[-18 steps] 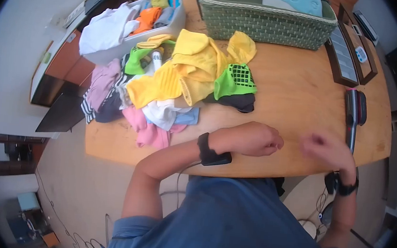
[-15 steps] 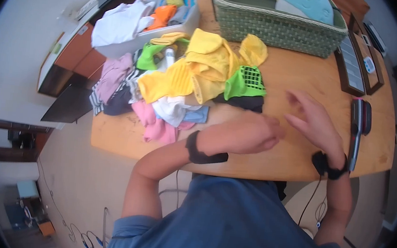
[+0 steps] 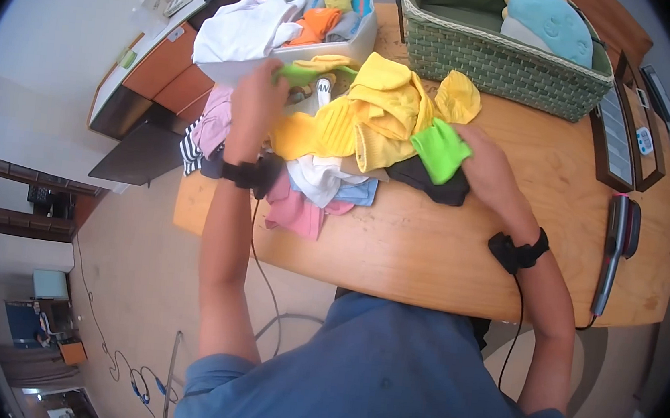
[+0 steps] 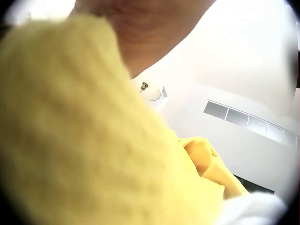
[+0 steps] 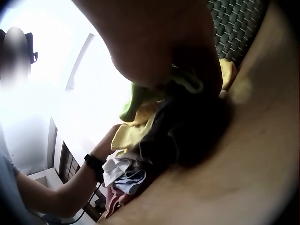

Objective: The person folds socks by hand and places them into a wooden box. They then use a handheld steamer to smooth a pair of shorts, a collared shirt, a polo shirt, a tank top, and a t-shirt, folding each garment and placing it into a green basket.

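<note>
The right hand [image 3: 480, 166] pinches a bright green cloth [image 3: 440, 149], raised over a black cloth [image 3: 426, 179] at the pile's right side. At the pile's left, the left hand [image 3: 258, 103], slightly blurred, grips the end of another green cloth [image 3: 291, 74]. Between the hands lie yellow garments [image 3: 389, 105]. Yellow fabric [image 4: 84, 126] fills much of the left wrist view below the left hand [image 4: 145, 33]. In the right wrist view the right hand [image 5: 173, 51] is above dark cloth [image 5: 187, 126]; its fingertips are in shadow.
Behind the pile stand a white bin [image 3: 363, 42] of folded clothes and a green woven basket [image 3: 509, 77] holding a blue plush item [image 3: 554, 29]. Divided wooden boxes [image 3: 616, 139] and a brush-like device [image 3: 613, 252] lie at right. White, pink and blue clothes are at the pile's front.
The hands have moved apart: the left to the pile's left side, the right to its right side. Both now hold green cloths, and the right one is lifted off the black cloth.
</note>
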Demonstrator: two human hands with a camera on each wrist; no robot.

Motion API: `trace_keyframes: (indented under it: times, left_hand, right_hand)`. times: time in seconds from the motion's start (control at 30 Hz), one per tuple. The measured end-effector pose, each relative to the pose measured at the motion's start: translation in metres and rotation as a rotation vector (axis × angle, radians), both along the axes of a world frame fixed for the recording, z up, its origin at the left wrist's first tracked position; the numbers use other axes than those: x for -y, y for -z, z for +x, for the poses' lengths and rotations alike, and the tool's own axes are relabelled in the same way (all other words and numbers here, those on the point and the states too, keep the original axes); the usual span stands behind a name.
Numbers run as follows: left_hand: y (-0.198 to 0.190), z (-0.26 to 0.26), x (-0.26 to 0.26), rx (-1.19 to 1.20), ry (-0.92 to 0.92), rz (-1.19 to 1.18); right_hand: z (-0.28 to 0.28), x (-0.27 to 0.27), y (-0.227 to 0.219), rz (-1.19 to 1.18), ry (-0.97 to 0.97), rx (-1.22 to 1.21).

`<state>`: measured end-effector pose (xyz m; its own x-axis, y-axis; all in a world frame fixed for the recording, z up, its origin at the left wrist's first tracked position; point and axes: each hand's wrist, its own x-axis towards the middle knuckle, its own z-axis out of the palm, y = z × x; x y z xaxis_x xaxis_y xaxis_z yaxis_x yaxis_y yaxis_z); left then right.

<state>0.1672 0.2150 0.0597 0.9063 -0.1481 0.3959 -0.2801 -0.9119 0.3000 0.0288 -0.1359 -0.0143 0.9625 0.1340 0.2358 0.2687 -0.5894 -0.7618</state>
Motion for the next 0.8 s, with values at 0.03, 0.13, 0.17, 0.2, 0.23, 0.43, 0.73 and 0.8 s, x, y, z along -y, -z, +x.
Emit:
trace_keyframes:
  times: [0.03,0.13,0.17,0.2,0.23,0.43,0.73,0.8]
  left_hand:
    - [-0.012,-0.001,0.003,0.099,0.002,-0.028]
    - [-0.058,-0.008,0.013,0.313,0.073,-0.196]
    - [-0.074,-0.014,0.018,0.405,0.152,-0.233]
    - [-0.089,-0.022,0.025,0.421,0.186,-0.278]
    - [-0.104,-0.032,0.034,0.436,0.224,-0.325]
    - [-0.146,-0.112,0.1,-0.21,0.818,-0.74]
    - [-0.04,-0.125,0.2,-0.766,1.259,-0.197]
    - [-0.047,-0.13,0.207,-0.898,1.21,-0.119]
  right_hand:
    - [0.007,0.016,0.008,0.12,-0.026,0.018]
    - [-0.002,0.031,-0.018,0.394,0.061,0.07]
    - [-0.01,0.033,-0.036,0.474,0.115,0.089]
    - [-0.017,0.04,-0.044,0.526,0.114,0.026]
    - [-0.026,0.052,-0.049,0.578,0.117,-0.035]
    - [-0.041,0.051,-0.061,0.823,0.028,-0.163]
    - [-0.034,0.087,0.016,0.776,-0.009,-0.545]
    - [-0.035,0.09,0.008,0.85,0.062,-0.541]
